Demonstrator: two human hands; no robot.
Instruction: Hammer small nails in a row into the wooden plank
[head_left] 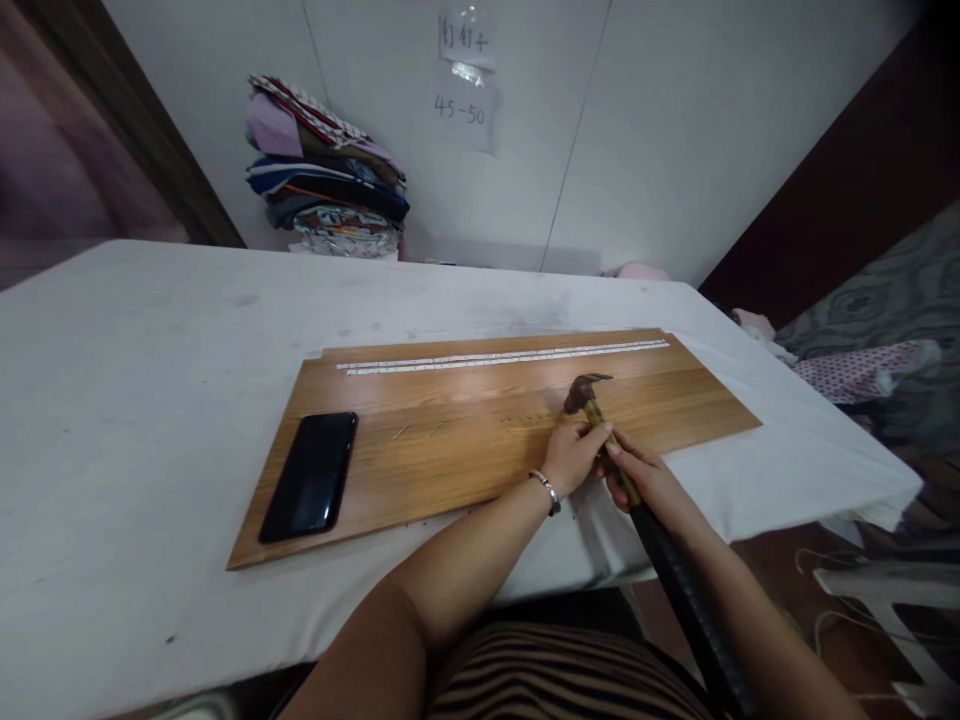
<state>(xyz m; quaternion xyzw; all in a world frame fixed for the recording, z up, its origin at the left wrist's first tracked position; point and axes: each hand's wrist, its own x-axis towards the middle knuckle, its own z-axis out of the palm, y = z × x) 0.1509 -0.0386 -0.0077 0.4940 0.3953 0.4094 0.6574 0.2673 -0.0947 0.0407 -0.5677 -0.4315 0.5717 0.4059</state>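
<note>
A long wooden board [465,450] lies on the white table [135,400]. My right hand [645,480] grips the handle of a claw hammer [589,390], whose rusty head rests low over the board's right part. Beside it my left hand [574,455] is closed, fingertips pinched down on the board just under the hammer head; what it holds is too small to see. A row of small dark dots [525,418] runs left of the hammer head. Two loose nails [416,431] lie on the board's middle.
A black phone [311,475] lies face up on the board's left end. A pale strip [502,356] runs along the board's far edge. Folded fabrics [326,170] are stacked by the wall. Patterned cloth [862,370] and a white plastic chair [900,600] stand to the right.
</note>
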